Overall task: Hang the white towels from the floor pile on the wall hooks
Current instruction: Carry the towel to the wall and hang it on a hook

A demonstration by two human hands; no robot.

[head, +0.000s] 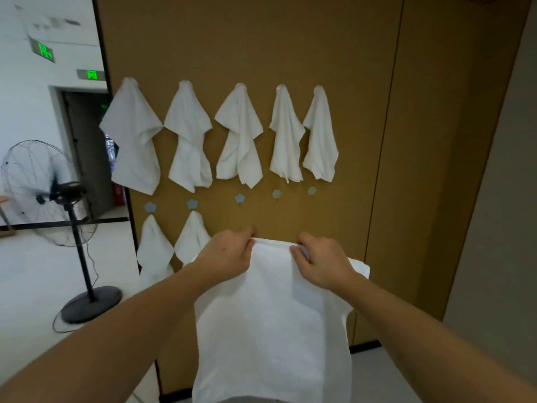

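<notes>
Both hands (270, 254) pinching white towel (270, 321), green exit signs (92, 74) unreadable

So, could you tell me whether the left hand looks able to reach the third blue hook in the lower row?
Probably yes: the left hand, gripping the held towel, is just below the bare blue hook, with nothing between them.

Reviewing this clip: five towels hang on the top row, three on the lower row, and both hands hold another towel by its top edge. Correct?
Not quite. The head view shows only two towels on the lower row, not three. Five towels on the top row is right, and the left hand and right hand do hold another towel by its top edge.
</notes>
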